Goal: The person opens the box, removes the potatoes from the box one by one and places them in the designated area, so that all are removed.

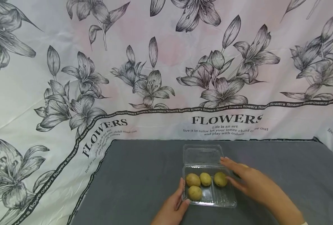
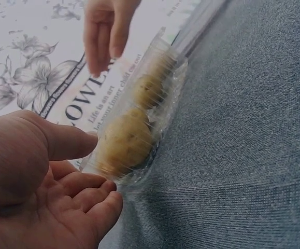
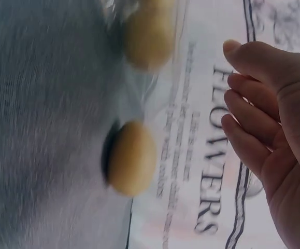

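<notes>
A clear plastic clamshell box (image 1: 207, 197) lies on the grey table with its lid (image 1: 203, 155) folded back. Several small potatoes (image 1: 195, 193) sit in the left part, and one potato (image 1: 220, 179) is in the right part. My left hand (image 1: 172, 206) holds the box's front left corner, thumb at the front and fingers along the side. Above the box's right edge, my right hand (image 1: 253, 181) has its fingers extended and nothing in its grasp. One potato (image 3: 132, 158) lies on the table outside the box, mostly hidden behind the right hand in the head view.
The grey tabletop (image 1: 135, 184) stretches to both sides of the box. A white cloth (image 1: 160, 125) printed with flowers and lettering hangs behind the table and down its left side.
</notes>
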Demonstrator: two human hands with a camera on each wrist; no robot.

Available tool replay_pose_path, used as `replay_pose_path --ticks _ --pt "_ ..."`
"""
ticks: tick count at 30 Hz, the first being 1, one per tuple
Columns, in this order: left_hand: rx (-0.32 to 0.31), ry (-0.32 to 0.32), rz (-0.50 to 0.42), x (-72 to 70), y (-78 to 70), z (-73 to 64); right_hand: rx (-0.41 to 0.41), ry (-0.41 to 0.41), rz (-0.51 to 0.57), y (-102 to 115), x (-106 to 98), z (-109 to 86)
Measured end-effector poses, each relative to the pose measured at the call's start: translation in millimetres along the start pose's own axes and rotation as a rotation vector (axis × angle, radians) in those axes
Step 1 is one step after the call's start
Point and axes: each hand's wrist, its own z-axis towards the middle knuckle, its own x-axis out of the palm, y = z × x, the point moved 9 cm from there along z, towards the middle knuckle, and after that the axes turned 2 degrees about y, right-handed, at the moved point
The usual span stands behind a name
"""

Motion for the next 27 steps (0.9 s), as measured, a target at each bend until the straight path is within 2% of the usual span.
replay_pose_path --ticks 5,8,11,15,18,22,27 --pt "0.004 -0.001 -0.006 -0.5 -0.4 0.0 -0.165 -0.029 0.036 34 13 9.0" --pt "0.015 -0.008 0.017 -0.6 -1.2 0.7 -0.194 -0.006 0.046 46 26 11.7" --pt "0.022 -0.011 0.040 -0.7 -1.5 0.8 -0.198 0.016 0.075 54 36 12.4" --pt "0.026 -0.001 0.025 -0.1 -1.0 1.1 -0.209 0.060 0.124 61 47 10.7" --pt "0.034 0.006 0.013 -0.5 -1.4 1.4 -0.185 0.100 0.136 61 53 9.4" --pt "0.041 0.003 -0.002 -1.3 -2.4 1.2 -0.181 0.102 0.082 62 57 10.4" --pt "0.028 -0.011 0.002 -1.0 -2.5 1.0 -0.232 0.101 0.034 66 60 12.4"
